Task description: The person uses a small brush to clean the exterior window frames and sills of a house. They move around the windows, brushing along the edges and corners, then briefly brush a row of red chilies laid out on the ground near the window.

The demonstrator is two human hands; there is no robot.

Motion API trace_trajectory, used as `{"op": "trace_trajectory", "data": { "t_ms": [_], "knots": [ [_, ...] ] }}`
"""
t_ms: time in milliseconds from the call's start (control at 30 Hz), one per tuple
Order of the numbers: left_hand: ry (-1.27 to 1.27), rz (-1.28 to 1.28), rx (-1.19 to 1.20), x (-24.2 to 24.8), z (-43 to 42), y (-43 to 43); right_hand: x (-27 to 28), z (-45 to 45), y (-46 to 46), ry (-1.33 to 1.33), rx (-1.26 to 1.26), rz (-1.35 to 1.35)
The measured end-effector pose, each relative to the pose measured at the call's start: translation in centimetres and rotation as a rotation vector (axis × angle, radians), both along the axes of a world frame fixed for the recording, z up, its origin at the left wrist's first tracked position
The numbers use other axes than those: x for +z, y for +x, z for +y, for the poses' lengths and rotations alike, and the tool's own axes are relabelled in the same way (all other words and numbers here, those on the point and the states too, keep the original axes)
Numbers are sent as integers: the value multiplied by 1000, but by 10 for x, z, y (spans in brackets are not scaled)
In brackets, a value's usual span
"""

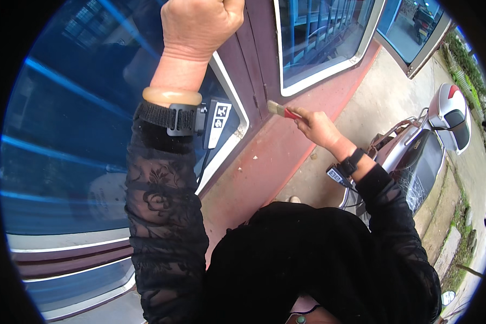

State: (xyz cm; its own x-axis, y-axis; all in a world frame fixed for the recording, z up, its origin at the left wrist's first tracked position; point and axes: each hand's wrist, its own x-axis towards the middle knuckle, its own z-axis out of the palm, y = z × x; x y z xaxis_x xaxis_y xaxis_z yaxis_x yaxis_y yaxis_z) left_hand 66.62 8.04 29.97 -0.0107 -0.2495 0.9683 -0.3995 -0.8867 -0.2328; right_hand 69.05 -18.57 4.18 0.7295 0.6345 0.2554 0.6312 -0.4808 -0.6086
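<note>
My right hand point(318, 127) grips the red handle of a flat paintbrush point(281, 110). Its pale bristles point at the lower part of a dark maroon door frame point(253, 60), close to the seam between two panels; whether they touch it cannot be told. Raised at the top edge of the picture, my left hand point(202, 24) is a closed fist in front of the blue glass, partly cut off by the picture's rim. Whether it holds anything is hidden. A pale bangle point(172, 96) and a strapped device are on the left wrist.
Blue glass panes with white edging point(230, 141) stand to the left and ahead. A reddish ledge point(263, 154) runs below the frame. At right is a silver scooter point(413, 162) with a top box point(449, 117). An open glass door point(413, 36) juts out at upper right.
</note>
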Motion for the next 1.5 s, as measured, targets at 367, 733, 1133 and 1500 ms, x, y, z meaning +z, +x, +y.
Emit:
{"op": "trace_trajectory", "data": {
  "t_ms": [367, 733, 1133, 1500],
  "knots": [
    [79, -17, 124, -2, -11, 4, -75, -87, 114, -101, -342, -174],
    [-17, 258, 244, -20, -116, 85, -26, -133, 178, -27, 286, -72],
    [389, 776, 429, -76, -187, 179, -36, -296, 363, -168, -190, -251],
    [314, 823, 487, -83, -226, 222, -49, -346, 444, -34, -376, -45]
  ]
}}
